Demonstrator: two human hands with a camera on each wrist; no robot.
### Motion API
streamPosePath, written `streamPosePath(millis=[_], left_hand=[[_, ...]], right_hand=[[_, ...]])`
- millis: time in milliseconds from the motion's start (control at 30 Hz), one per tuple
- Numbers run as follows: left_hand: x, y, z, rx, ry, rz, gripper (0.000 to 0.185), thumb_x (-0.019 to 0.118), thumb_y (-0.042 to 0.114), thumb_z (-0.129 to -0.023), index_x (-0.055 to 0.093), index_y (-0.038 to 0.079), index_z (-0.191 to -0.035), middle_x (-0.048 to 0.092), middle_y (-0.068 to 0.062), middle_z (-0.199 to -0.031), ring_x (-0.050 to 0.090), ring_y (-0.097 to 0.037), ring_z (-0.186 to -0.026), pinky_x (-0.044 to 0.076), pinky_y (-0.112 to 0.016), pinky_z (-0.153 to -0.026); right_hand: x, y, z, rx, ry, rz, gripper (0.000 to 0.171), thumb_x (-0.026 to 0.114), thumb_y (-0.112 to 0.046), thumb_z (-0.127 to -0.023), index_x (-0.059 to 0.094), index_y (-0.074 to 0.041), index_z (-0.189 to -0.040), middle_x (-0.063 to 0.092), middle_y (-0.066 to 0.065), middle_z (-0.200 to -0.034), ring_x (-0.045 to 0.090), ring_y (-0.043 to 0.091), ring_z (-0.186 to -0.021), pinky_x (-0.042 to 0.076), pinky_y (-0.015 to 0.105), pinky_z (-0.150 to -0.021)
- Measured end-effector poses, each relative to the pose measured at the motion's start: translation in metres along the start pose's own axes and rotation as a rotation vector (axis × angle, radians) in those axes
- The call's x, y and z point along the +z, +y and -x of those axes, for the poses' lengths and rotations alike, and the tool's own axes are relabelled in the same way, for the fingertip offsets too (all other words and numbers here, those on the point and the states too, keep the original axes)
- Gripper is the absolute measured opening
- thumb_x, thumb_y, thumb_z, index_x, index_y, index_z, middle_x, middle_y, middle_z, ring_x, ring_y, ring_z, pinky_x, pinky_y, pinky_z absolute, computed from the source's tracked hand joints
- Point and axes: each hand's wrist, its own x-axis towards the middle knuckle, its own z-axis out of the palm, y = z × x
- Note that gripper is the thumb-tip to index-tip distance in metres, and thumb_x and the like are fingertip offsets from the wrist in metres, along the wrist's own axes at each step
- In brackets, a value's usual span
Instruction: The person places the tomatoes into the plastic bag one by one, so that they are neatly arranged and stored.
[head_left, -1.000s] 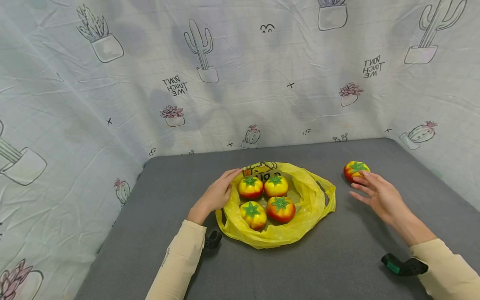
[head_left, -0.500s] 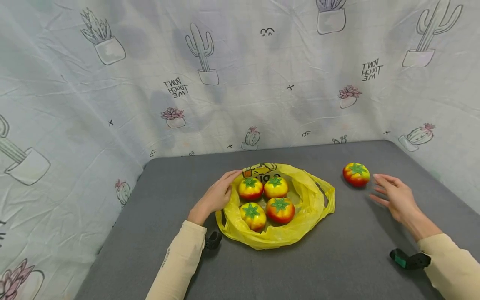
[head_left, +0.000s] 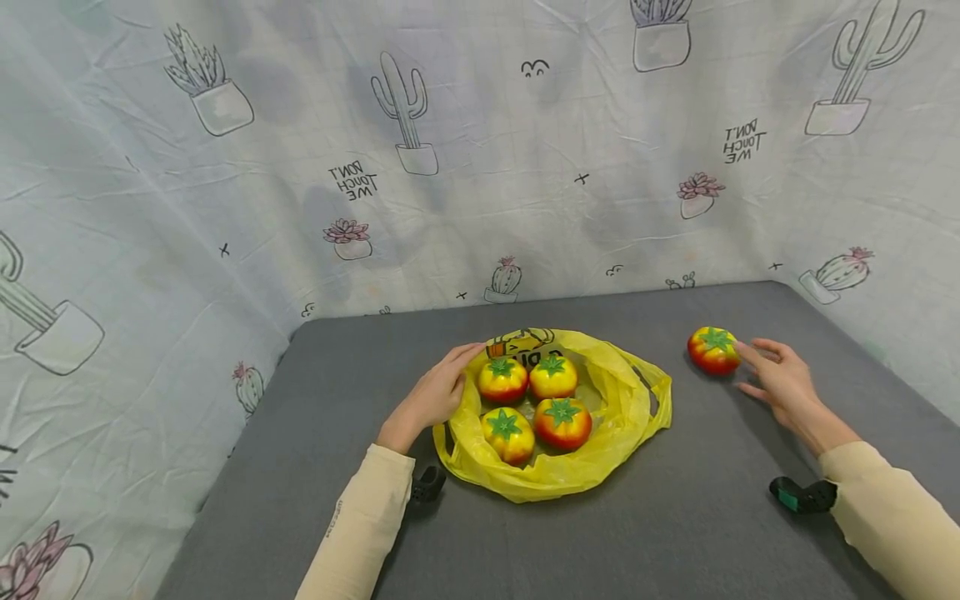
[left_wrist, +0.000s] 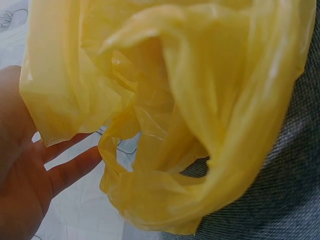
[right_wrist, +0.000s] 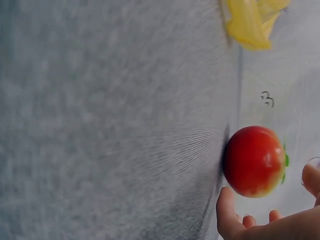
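My left hand (head_left: 433, 397) is at the left rim of a yellow plastic bag (head_left: 618, 433). In the left wrist view its fingers (left_wrist: 75, 170) reach out fairly straight behind the bag's thin wall, which hides their tips. Several red-and-yellow tomatoes (head_left: 563, 423) with green star-shaped tops sit inside the wide-mouthed bag. Another tomato (head_left: 711, 352) rests on the grey table to the right. Close to its right side is my right hand (head_left: 783, 387), thumb and fingers spread. In the right wrist view, fingers and thumb stand around the red tomato (right_wrist: 253, 161) with gaps showing.
The grey cloth-covered table (head_left: 675, 517) carries the bag and the lone tomato. A white curtain (head_left: 465, 167) printed with cacti hangs behind it and along the sides. Dark wrist-worn devices (head_left: 804, 495) stick out under both forearms.
My right hand first drew back to the right from the lone tomato, then came in again toward its right side. The left hand and the bag have hardly moved.
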Motion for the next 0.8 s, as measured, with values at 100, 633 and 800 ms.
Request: streamPosePath(millis=[100, 633, 800], left_hand=[[0.001, -0.001, 0.0, 0.008, 0.002, 0.0, 0.053, 0.041, -0.007, -0.096, 0.036, 0.007, -0.148, 0.036, -0.012, -0.147, 0.044, -0.028, -0.125, 0.042, -0.04, -0.081], [0.0, 0.001, -0.001, 0.01, 0.004, 0.008, 0.053, 0.041, -0.007, -0.096, 0.037, 0.007, -0.147, 0.036, -0.012, -0.147, 0.044, -0.028, -0.125, 0.043, -0.039, -0.078], [0.0, -0.001, 0.0, 0.003, -0.001, 0.001, 0.053, 0.04, -0.006, -0.097, 0.036, 0.009, -0.148, 0.035, -0.011, -0.148, 0.046, -0.026, -0.122, 0.04, -0.036, -0.073]], right_hand=[[0.003, -0.001, -0.002, -0.029, -0.009, 0.07, 0.089, 0.052, -0.046, -0.093, 0.006, 0.005, -0.15, 0.003, 0.034, -0.15, 0.018, 0.049, -0.133, 0.053, 0.024, -0.065], [0.012, -0.004, -0.012, -0.025, -0.02, 0.233, 0.096, 0.057, -0.045, -0.091, -0.001, 0.005, -0.15, 0.005, 0.042, -0.144, 0.03, 0.05, -0.125, 0.054, 0.03, -0.067], [0.014, -0.005, -0.014, -0.043, -0.034, 0.239, 0.098, 0.059, -0.044, -0.091, -0.001, 0.006, -0.149, 0.005, 0.043, -0.143, 0.031, 0.05, -0.123, 0.054, 0.03, -0.066]])
